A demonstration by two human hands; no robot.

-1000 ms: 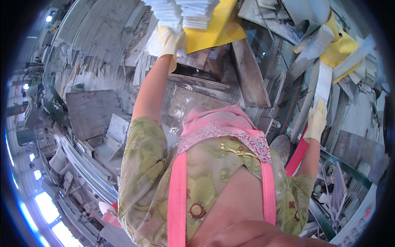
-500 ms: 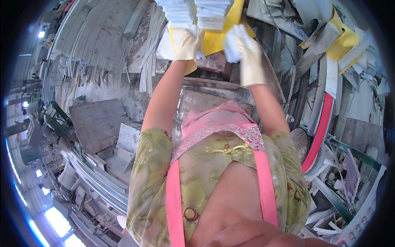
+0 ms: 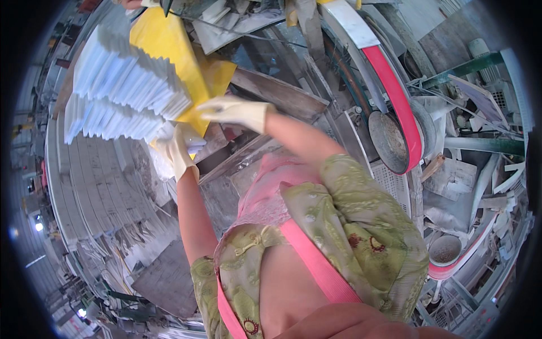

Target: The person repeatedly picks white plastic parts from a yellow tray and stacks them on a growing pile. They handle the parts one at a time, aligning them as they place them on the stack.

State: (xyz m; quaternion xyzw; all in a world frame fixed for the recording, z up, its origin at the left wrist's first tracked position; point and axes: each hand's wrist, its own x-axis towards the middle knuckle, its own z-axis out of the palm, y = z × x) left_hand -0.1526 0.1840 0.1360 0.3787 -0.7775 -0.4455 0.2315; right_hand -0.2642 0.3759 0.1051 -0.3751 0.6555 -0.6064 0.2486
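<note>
Both hands wear pale gloves and reach up to a big stack of white tiles (image 3: 121, 93) near the top left of the view. The tiles stand on edge, packed side by side like pages in a book. The stack's long way runs from the upper left down to the lower right, and the tile edges face the person. There are two rows, one above the other. A yellow sheet (image 3: 169, 51) lies behind the stack and sticks out past it on the right. The left hand (image 3: 179, 152) is pressed under the lower right end of the stack, with its fingers curled up around the last tiles, so its grip is closed on them. The right hand (image 3: 234, 111) lies flat and open on the yellow sheet, just beside the end of the top row. Far to the right is a big wheel with a red belt (image 3: 395, 90) around it. Grey slabs (image 3: 101, 192) lie in rows below the stack.
</note>
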